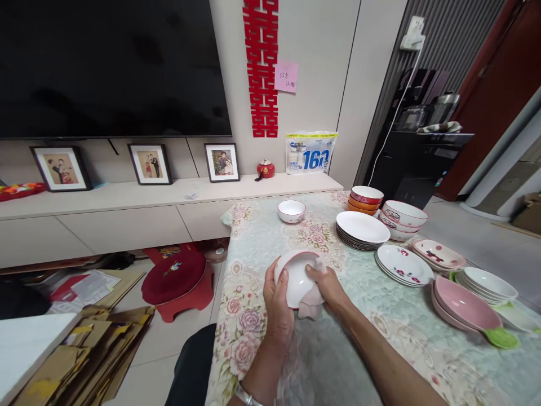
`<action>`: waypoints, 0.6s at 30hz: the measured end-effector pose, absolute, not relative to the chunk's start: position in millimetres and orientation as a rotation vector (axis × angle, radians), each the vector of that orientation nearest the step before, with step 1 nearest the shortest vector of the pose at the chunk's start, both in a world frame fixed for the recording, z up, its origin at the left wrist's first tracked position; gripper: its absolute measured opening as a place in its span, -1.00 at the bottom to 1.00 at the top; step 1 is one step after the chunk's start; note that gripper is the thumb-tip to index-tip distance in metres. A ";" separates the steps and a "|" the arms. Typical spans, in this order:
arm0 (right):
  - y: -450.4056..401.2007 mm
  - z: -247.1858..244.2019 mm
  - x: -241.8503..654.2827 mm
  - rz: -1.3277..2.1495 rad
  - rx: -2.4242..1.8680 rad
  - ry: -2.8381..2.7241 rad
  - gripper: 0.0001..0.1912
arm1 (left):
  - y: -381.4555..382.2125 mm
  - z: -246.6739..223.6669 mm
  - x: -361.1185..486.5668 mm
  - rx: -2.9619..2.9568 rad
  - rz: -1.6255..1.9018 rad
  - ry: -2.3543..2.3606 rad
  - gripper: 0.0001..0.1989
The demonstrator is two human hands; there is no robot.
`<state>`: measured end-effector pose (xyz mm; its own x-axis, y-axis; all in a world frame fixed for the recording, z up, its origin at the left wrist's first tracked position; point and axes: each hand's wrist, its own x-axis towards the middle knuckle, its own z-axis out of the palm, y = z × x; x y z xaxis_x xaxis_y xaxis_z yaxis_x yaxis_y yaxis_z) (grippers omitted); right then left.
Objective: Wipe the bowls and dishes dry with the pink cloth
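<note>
A white bowl (298,282) with a red rim is held tilted on its side above the table, its inside facing me. My left hand (278,299) grips the bowl's left edge, thumb at the rim. On the bowl's right side, my right hand (327,285) presses a pale cloth (311,304) against it, with the thumb inside the bowl. Some of the cloth hangs below the bowl; my right fingers are partly hidden behind it. Beyond my hands, a similar small white bowl (291,211) stands upright on the flowered tablecloth (249,332).
To the right stand stacked white plates (363,226), flower-patterned plates (403,264), red and orange bowls (367,195), large white bowls (403,214) and pink dishes (465,301). A red stool (177,282) and flattened cardboard (93,355) are on the floor at left. A TV cabinet (127,217) lines the wall.
</note>
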<state>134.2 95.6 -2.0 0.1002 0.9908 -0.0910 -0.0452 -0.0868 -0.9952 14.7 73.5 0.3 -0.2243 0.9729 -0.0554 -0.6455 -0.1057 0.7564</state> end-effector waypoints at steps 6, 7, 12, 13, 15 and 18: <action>87.8 3.8 129.4 1.416 -1.237 -1.089 -0.43 | 81.4 4.4 13.5 0.365 1.617 0.742 -0.54; 88.9 5.4 132.3 1.406 -1.237 -1.092 -0.40 | 81.4 4.6 13.9 0.368 1.603 0.718 -0.53; 97.7 13.0 157.6 1.191 -1.254 -1.034 -0.27 | 80.5 6.8 15.1 0.386 1.583 0.723 -0.52; 98.0 15.2 162.6 1.130 -1.250 -1.036 -0.28 | 80.3 7.0 14.7 0.390 1.582 0.740 -0.52; 95.8 19.9 169.0 0.944 -1.242 -1.119 -0.37 | 79.9 7.0 13.9 0.419 1.567 0.759 -0.50; 88.7 23.8 166.9 0.462 -1.226 -1.435 -0.63 | 77.9 5.2 15.5 0.495 1.530 0.740 -0.47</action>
